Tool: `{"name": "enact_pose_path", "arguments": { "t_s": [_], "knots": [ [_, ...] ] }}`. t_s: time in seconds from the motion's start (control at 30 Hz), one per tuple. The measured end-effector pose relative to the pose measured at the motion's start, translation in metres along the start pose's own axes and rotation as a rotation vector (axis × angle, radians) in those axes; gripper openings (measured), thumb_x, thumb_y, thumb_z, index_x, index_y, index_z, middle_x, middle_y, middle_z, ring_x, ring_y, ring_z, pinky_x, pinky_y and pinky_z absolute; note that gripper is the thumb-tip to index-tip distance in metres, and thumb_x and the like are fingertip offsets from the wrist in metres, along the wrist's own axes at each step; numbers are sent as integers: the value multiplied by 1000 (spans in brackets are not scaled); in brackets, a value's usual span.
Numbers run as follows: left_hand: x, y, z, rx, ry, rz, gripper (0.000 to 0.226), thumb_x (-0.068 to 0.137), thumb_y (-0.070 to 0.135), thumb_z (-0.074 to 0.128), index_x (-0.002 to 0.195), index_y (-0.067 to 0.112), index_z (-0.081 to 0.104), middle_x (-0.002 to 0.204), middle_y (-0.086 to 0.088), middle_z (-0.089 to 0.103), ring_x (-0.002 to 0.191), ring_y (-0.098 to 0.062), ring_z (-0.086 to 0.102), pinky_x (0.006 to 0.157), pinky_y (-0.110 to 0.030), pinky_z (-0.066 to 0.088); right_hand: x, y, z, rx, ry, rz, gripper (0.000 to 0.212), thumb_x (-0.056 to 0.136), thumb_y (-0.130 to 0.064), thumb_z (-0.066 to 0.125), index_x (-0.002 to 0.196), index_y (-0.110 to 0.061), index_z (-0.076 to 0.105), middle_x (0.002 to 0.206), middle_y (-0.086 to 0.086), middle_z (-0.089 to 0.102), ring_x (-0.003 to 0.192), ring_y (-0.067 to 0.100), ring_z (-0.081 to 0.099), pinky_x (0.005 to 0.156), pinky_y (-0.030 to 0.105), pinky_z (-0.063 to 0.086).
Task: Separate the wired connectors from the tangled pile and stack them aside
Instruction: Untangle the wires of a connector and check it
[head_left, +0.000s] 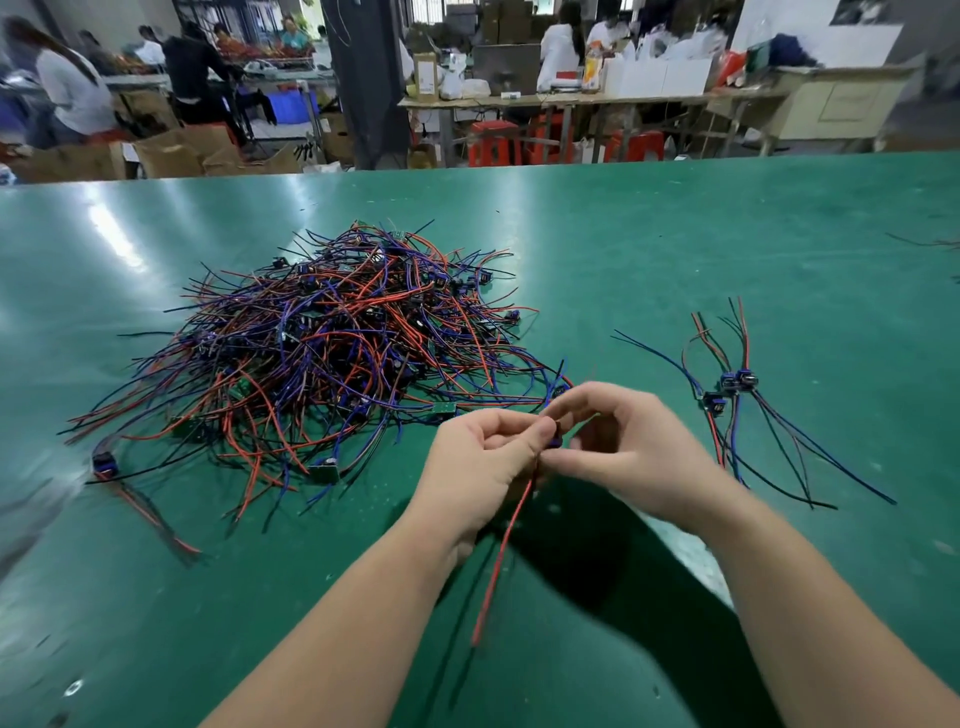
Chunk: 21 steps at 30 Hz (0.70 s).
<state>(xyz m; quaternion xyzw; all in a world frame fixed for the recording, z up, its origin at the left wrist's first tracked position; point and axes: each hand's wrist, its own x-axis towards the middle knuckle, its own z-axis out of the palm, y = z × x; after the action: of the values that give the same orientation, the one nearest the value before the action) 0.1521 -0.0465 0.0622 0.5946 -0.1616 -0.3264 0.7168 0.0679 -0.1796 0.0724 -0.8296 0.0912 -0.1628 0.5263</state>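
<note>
Wired connector is pinched between left hand and right hand, fingers curled on it, above green table. Its red lead hangs down. Tangled pile lies to the left, sorted stack to the right.

Assembly workshop: workbenches, wire pile.

Beyond the green table (glossy) stand workbenches — red stools beneath.

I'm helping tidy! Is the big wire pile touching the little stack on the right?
Apart. The head view shows bare green table between the pile and the stack.
</note>
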Motion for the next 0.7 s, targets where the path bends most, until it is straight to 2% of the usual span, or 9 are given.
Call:
{"name": "enact_pose_path", "arguments": {
  "t_s": [0.07,0.17,0.27,0.37,0.43,0.5,0.57,0.6,0.7],
  "knots": [
    [1,2,1,-2,-21,51,13,84,22,63,83,9,67,61,-2,66,52,-8,59,52,-20,53,1,-1,6,-88,87,-89,26,70,-8,82,86,-21,68,80,-1,67,59,11,55,59,22,46],
    [2,5,1,0,-51,70,22,93,27,53,88,13,69,80,-2,73,67,-13,68,62,-23,56,2,-3,3,-55,281,-176,30,73,4,75,88,-21,68,81,-2,69,65,14,62,67,24,51],
    [7,2,-5,292,81,237,20,96,19,55,86,18,72,82,5,74,71,-6,68,67,-20,51,5,0,-11,-94,510,-196,32,75,4,71,91,-23,68,84,-5,70,67,7,62,70,15,49],
    [10,-4,-15,717,211,446,14,91,23,61,85,22,73,71,14,66,54,7,50,59,-11,38,9,13,-34,-332,598,-1,28,76,-1,69,93,-24,70,90,-2,71,62,3,60,67,5,42],
    [10,-5,-18,835,238,497,10,89,20,63,89,23,73,80,15,66,56,15,47,59,-3,33,10,27,-46,-579,522,213,26,79,-2,66,99,-17,73,100,6,70,75,16,63,70,13,38],
    [11,-5,-22,928,252,507,14,87,19,62,97,23,72,98,10,68,75,13,53,74,-6,38,9,37,-53,-702,449,359,32,80,0,63,107,-13,71,109,10,69,97,28,61,80,24,38],
    [13,-6,-26,1102,264,486,24,88,21,59,111,23,67,118,7,64,109,-7,55,98,-28,39,7,38,-57,-748,449,401,40,78,4,60,114,-12,68,113,14,67,107,32,57,88,29,42],
    [13,-5,-27,1206,267,448,31,89,23,56,120,25,62,128,7,58,121,-13,49,104,-33,34,7,36,-58,-760,464,394,42,78,5,59,116,-12,67,114,15,65,108,33,57,92,33,44],
    [15,-7,-32,1447,237,297,46,94,30,47,140,30,43,151,9,35,141,-12,26,114,-38,16,7,34,-58,-839,404,347,31,83,3,55,106,-10,72,114,13,63,103,35,57,89,37,47]
  ]
}}
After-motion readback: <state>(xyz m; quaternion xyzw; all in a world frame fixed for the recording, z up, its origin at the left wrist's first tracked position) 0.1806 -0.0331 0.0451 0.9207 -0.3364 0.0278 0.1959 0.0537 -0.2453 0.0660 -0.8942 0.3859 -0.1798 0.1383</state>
